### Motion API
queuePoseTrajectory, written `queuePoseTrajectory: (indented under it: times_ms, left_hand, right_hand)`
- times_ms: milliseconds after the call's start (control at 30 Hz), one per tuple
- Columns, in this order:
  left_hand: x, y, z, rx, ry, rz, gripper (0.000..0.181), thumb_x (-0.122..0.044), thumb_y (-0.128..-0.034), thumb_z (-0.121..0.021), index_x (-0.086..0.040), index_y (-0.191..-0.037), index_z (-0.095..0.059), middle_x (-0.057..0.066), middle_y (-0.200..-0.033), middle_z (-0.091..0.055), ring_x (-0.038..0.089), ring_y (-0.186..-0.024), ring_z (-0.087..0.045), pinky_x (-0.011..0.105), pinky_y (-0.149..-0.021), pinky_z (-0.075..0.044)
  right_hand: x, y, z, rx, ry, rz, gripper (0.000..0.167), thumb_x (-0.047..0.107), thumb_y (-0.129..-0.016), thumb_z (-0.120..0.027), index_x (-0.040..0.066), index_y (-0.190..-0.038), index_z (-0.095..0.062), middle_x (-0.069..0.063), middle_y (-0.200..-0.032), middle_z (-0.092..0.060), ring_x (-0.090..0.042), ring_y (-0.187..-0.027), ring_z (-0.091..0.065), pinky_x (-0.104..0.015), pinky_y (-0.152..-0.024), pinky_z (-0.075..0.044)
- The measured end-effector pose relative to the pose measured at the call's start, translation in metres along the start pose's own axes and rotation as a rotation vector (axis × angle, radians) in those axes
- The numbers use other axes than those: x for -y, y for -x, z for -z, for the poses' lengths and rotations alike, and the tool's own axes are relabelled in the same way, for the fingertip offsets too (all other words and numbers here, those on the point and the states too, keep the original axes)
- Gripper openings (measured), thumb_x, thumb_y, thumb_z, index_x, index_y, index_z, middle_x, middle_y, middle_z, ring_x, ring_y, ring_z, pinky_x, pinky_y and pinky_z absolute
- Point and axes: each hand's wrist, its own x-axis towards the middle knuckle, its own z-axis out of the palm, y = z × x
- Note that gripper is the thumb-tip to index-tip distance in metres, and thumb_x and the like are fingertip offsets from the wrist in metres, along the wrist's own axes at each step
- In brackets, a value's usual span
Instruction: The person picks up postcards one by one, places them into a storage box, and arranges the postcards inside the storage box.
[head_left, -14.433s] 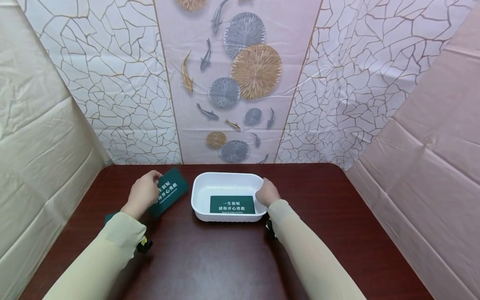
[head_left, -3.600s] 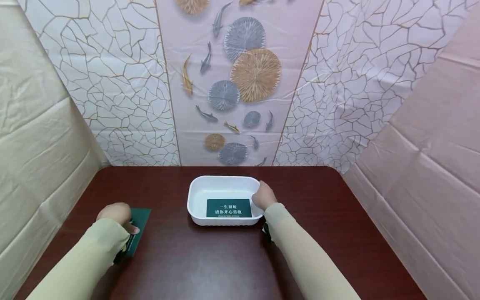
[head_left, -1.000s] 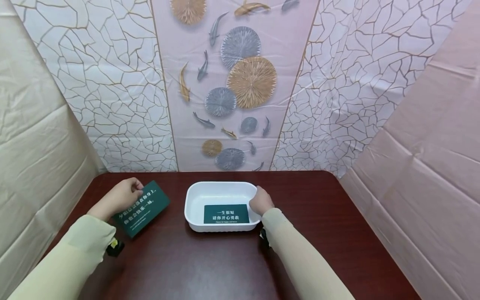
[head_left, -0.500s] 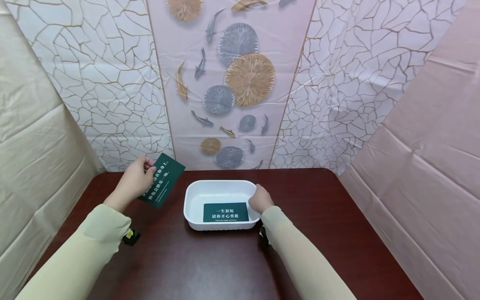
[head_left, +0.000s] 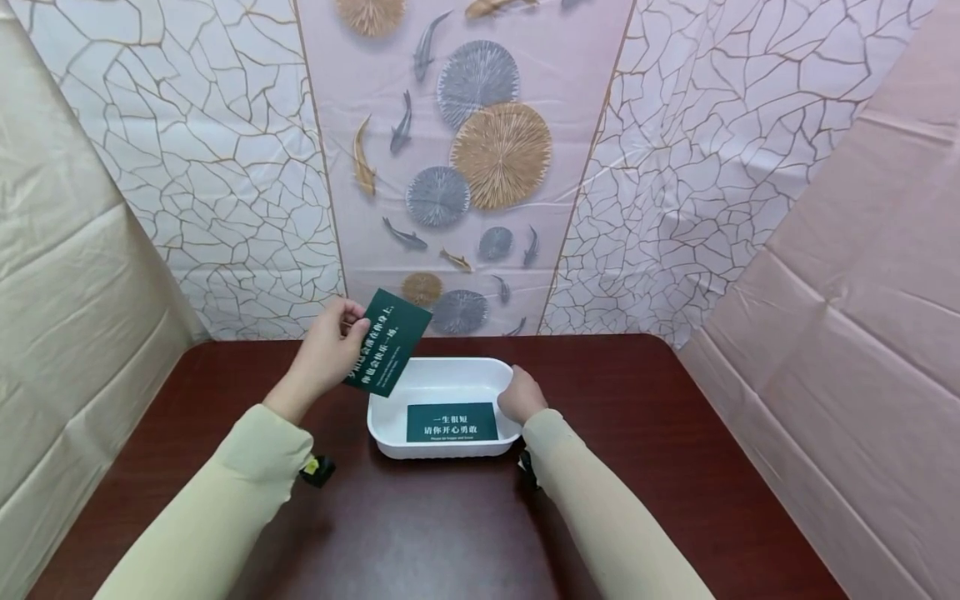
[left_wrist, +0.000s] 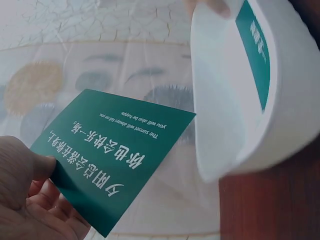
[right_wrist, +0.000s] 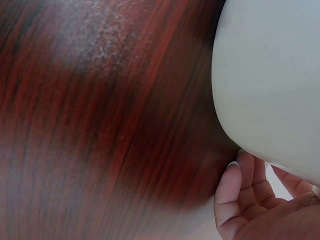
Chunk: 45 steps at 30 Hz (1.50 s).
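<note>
Between thumb and fingers, my left hand pinches a dark green card with white Chinese lettering. The card is tilted in the air and overlaps the left end of a white plastic tray in the head view. Up close in the left wrist view, the card also carries small English print. Inside the tray lies another green card with different wording. My right hand grips the tray's right end; in the right wrist view its fingers curl against the tray's outer wall.
The tray stands on a dark red-brown wooden table. A patterned cloth backdrop rises behind the table, and plain beige cloth walls close off both sides.
My left hand, down on a card at the table's left 3.6 seconds ago, has lifted it and carried it right to the tray. Earlier it held a differently worded card. The right hand keeps its grip.
</note>
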Motion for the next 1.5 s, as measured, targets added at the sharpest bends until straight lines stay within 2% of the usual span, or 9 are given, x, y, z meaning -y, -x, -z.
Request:
queuePoseTrajectory:
  times_ms: [100,300,533,733,933,1133,1333,1500]
  left_hand:
    - [-0.004,-0.001,-0.014,0.016,0.028,0.020,0.012,-0.013,-0.1003,-0.051,-0.004,-0.109,-0.050,0.012,-0.097,-0.057,0.026,-0.082,-0.056,0.040,-0.073,-0.049]
    - [-0.001,-0.003,-0.038,0.072,0.034,0.065,0.012,-0.012,-0.0996,-0.053,-0.005,-0.109,-0.051,0.011,-0.098,-0.057,0.024,-0.084,-0.055,0.037,-0.073,-0.049]
    - [0.007,-0.007,-0.061,0.169,-0.038,0.086,0.012,-0.014,-0.0982,-0.056,-0.006,-0.107,-0.055,0.009,-0.098,-0.058,0.022,-0.086,-0.056,0.036,-0.075,-0.048]
    - [0.013,-0.007,-0.078,0.247,-0.078,0.111,0.016,-0.008,-0.0968,-0.056,-0.004,-0.113,-0.055,0.010,-0.101,-0.058,0.022,-0.090,-0.057,0.036,-0.078,-0.050]
    - [0.016,-0.006,-0.088,0.248,-0.068,0.106,0.017,-0.005,-0.0951,-0.057,-0.008,-0.111,-0.052,0.008,-0.101,-0.057,0.021,-0.091,-0.058,0.036,-0.079,-0.049]
    - [0.019,-0.004,-0.095,0.296,-0.088,0.074,0.012,-0.006,-0.0939,-0.059,-0.008,-0.105,-0.062,0.007,-0.105,-0.062,0.022,-0.094,-0.060,0.037,-0.076,-0.051]
    - [0.022,-0.003,-0.101,0.404,-0.135,0.092,0.033,-0.009,-0.0898,-0.068,-0.014,-0.121,-0.060,0.006,-0.124,-0.057,0.019,-0.093,-0.058,0.034,-0.073,-0.052]
    - [0.021,-0.002,-0.105,0.438,-0.187,0.057,0.047,-0.007,-0.0885,-0.069,-0.014,-0.133,-0.054,0.009,-0.123,-0.059,0.020,-0.100,-0.059,0.036,-0.078,-0.052]
  right_hand:
    - [-0.001,-0.001,0.001,0.003,0.001,-0.006,0.071,0.004,-0.089,-0.063,0.007,-0.151,-0.029,-0.014,-0.148,-0.039,-0.030,-0.127,-0.043,-0.053,-0.102,-0.037]
    - [-0.001,-0.002,0.002,0.000,0.002,-0.014,0.070,0.003,-0.090,-0.062,0.007,-0.151,-0.028,-0.014,-0.148,-0.039,-0.030,-0.127,-0.043,-0.053,-0.102,-0.038]
    - [0.001,-0.002,0.000,-0.001,0.010,-0.013,0.071,0.003,-0.088,-0.064,0.005,-0.151,-0.029,-0.016,-0.147,-0.040,-0.030,-0.124,-0.045,-0.053,-0.101,-0.039]
    - [0.002,-0.001,-0.001,-0.001,-0.004,-0.023,0.071,0.004,-0.088,-0.065,0.007,-0.150,-0.030,-0.015,-0.146,-0.041,-0.030,-0.123,-0.046,-0.053,-0.101,-0.039]
    - [0.001,-0.002,-0.001,-0.008,-0.013,-0.023,0.071,0.004,-0.089,-0.065,0.008,-0.151,-0.031,-0.014,-0.146,-0.042,-0.029,-0.122,-0.046,-0.053,-0.101,-0.039]
    - [0.000,-0.003,-0.002,-0.013,-0.008,-0.025,0.071,0.004,-0.088,-0.065,0.008,-0.150,-0.031,-0.014,-0.145,-0.043,-0.029,-0.121,-0.047,-0.053,-0.100,-0.040]
    - [-0.001,-0.003,-0.002,-0.019,-0.012,-0.016,0.071,0.004,-0.088,-0.065,0.008,-0.150,-0.031,-0.014,-0.144,-0.044,-0.029,-0.121,-0.048,-0.052,-0.100,-0.041]
    - [0.000,-0.003,-0.003,-0.021,-0.008,-0.013,0.069,0.004,-0.089,-0.064,0.008,-0.150,-0.032,-0.014,-0.143,-0.044,-0.029,-0.121,-0.048,-0.052,-0.100,-0.041]
